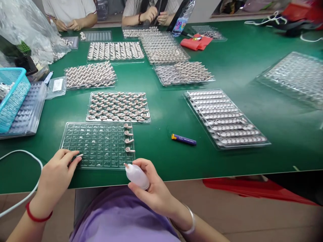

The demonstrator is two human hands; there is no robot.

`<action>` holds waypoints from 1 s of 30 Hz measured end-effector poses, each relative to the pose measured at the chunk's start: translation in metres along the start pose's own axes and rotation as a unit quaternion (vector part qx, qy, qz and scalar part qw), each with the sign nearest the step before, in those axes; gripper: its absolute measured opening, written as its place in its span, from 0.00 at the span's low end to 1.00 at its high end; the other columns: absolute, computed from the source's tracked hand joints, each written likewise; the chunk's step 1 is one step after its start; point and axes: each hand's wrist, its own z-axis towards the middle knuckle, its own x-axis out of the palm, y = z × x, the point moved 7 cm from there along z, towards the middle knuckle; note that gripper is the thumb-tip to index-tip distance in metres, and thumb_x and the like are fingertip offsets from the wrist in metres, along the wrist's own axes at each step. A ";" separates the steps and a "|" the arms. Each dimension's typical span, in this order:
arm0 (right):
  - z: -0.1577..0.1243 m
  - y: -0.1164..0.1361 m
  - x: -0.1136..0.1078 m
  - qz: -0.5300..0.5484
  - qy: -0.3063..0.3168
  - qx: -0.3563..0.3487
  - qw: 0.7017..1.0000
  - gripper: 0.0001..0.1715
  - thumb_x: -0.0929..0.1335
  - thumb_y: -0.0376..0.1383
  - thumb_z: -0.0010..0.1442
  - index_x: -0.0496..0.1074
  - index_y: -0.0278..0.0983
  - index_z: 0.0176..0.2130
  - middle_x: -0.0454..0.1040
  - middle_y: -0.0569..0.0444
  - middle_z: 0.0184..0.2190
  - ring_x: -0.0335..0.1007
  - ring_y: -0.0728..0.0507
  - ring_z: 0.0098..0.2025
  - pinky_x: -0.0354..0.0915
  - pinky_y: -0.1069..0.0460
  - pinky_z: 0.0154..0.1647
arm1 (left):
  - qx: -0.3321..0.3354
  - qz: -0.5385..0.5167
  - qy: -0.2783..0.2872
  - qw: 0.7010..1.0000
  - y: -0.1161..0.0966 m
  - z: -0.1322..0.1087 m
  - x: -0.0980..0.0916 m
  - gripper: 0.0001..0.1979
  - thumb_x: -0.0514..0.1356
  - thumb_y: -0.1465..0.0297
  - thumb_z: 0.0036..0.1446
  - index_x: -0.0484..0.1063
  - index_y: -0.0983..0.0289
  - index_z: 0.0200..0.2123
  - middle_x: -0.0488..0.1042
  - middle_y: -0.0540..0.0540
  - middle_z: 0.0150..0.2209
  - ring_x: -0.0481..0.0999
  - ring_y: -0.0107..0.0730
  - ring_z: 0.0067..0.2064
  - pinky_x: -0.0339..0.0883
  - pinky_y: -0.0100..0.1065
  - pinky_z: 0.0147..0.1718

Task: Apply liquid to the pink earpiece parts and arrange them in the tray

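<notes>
My left hand (59,169) pinches a small pale stick-like part (80,155) over the lower left of a clear compartmented tray (98,144). Only the part's tip shows past my fingers. In my right hand (153,188) is a white squeeze bottle (137,176), its narrow nozzle pointing up and left at the tray's lower right corner. Down the tray's right column sit several small spoon-shaped parts (128,133), each with a round cup and a short handle. Just behind stands another clear tray (118,107), filled with rows of similar parts.
A purple lighter (183,139) lies right of the trays, near a tray of round pieces (227,117). More filled trays (116,51) stand farther back. At left are a blue basket (13,97) and a white cable (27,153). Two people's hands (148,15) work across the table.
</notes>
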 end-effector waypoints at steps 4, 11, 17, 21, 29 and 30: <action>-0.002 -0.002 0.004 -0.008 -0.017 -0.026 0.999 0.27 0.69 0.35 0.60 0.57 0.45 0.55 0.69 0.55 0.39 0.66 0.49 0.31 0.68 0.56 0.29 | 0.029 -0.003 -0.047 0.998 -0.007 -0.007 -0.005 0.12 0.55 0.65 0.65 0.77 0.63 0.37 0.77 0.55 0.37 0.78 0.33 0.34 0.69 0.31 0.32; -0.007 0.015 0.006 -0.093 -0.031 -0.127 0.987 0.22 0.70 0.44 0.63 0.63 0.41 0.53 0.73 0.52 0.37 0.70 0.47 0.29 0.69 0.53 0.28 | 0.157 -0.083 -0.107 0.978 -0.065 -0.051 -0.007 0.14 0.64 0.80 0.55 0.72 0.68 0.46 0.78 0.59 0.40 0.78 0.35 0.40 0.70 0.34 0.44; -0.014 0.021 0.010 -0.158 -0.014 -0.210 0.965 0.22 0.68 0.39 0.63 0.63 0.36 0.55 0.73 0.50 0.32 0.68 0.44 0.29 0.69 0.50 0.28 | 0.155 -0.086 -0.112 0.978 -0.081 -0.066 0.001 0.14 0.67 0.82 0.50 0.73 0.69 0.41 0.75 0.56 0.31 0.74 0.33 0.33 0.70 0.36 0.36; -0.016 0.021 0.011 -0.184 -0.003 -0.224 0.957 0.22 0.67 0.39 0.63 0.62 0.35 0.54 0.73 0.50 0.32 0.67 0.44 0.28 0.68 0.49 0.26 | 0.155 -0.083 -0.115 0.978 -0.081 -0.062 -0.001 0.14 0.68 0.82 0.49 0.74 0.70 0.41 0.75 0.56 0.31 0.73 0.33 0.32 0.70 0.36 0.35; -0.017 0.020 0.012 -0.204 0.004 -0.225 0.953 0.23 0.67 0.38 0.63 0.62 0.36 0.56 0.73 0.50 0.32 0.67 0.44 0.28 0.68 0.50 0.26 | 0.135 -0.089 -0.109 0.981 -0.079 -0.064 0.002 0.15 0.69 0.81 0.48 0.74 0.70 0.41 0.76 0.56 0.32 0.73 0.33 0.33 0.70 0.36 0.36; -0.017 0.020 0.012 -0.203 0.004 -0.226 0.953 0.24 0.67 0.38 0.63 0.62 0.36 0.56 0.74 0.50 0.32 0.67 0.44 0.28 0.68 0.50 0.26 | 0.135 -0.090 -0.109 0.981 -0.079 -0.065 0.002 0.15 0.69 0.81 0.48 0.74 0.70 0.41 0.76 0.56 0.32 0.73 0.33 0.33 0.70 0.36 0.36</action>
